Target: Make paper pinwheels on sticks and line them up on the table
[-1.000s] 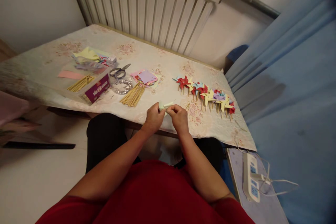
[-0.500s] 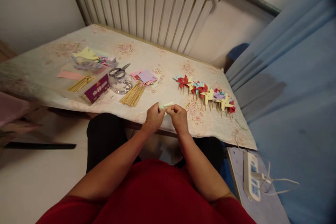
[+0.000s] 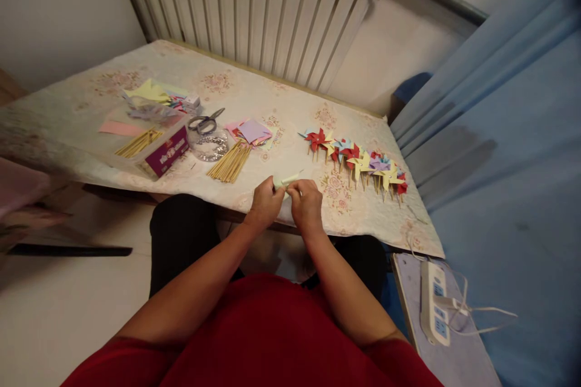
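Observation:
Close together at the table's front edge, my left hand [image 3: 266, 201] and my right hand [image 3: 307, 202] both grip a small piece of pale green paper [image 3: 287, 179]. The paper looks curled or folded, and its lower part is hidden by my fingers. My fingertips are pinched on it from either side. Left of my hands lies a fan of thin wooden sticks [image 3: 229, 161]. Behind the sticks is a pile of coloured paper squares [image 3: 254, 131], a purple one on top. To the right, several finished paper pinwheels [image 3: 362, 164] on sticks lie in a slanting row.
A plastic box [image 3: 167, 153] with a purple label holds more sticks. Beside it are scissors [image 3: 206, 124] and a round clear container [image 3: 209, 146] of small shiny pieces. Yellow paper [image 3: 147, 92] lies behind. A power strip [image 3: 434, 303] with white cables sits at the lower right.
My right hand has shifted very slightly left and up against the green paper. Everything else looks the same.

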A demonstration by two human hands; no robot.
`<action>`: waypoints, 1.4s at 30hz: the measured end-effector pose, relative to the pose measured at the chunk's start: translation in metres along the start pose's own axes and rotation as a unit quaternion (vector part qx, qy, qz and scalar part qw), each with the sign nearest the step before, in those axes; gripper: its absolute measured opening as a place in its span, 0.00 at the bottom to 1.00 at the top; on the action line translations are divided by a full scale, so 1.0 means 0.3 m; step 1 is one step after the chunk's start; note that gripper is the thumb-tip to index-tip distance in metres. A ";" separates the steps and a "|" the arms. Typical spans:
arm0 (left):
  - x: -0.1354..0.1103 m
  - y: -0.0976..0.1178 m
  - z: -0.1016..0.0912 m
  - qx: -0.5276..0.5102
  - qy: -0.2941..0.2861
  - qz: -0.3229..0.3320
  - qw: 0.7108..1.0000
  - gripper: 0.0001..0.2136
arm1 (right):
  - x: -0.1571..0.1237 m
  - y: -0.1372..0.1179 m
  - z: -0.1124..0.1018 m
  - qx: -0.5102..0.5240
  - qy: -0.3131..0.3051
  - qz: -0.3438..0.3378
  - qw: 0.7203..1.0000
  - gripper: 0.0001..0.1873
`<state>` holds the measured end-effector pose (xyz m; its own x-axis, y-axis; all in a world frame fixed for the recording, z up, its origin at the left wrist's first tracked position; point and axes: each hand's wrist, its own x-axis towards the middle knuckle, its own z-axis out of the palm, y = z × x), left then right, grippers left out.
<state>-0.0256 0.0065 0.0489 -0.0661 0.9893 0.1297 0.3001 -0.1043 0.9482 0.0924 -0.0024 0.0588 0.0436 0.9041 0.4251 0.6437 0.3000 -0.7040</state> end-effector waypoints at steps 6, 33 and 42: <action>-0.001 0.008 -0.001 -0.015 0.000 -0.012 1.000 0.05 | 0.009 -0.006 -0.010 0.058 -0.007 0.052 0.997 0.07; 0.003 0.021 -0.009 -0.060 -0.035 -0.011 0.997 0.05 | 0.023 0.028 -0.052 0.239 -0.065 0.161 0.955 0.08; -0.004 0.009 -0.006 -0.037 -0.043 -0.007 0.998 0.04 | 0.018 0.044 -0.055 0.181 -0.081 0.147 0.969 0.09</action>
<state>-0.0264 0.0048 0.0517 0.0125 0.9955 0.0941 0.2277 -0.0945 0.9691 0.1137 0.0015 0.0612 0.0449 0.9937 0.1027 0.3098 0.0839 -0.9471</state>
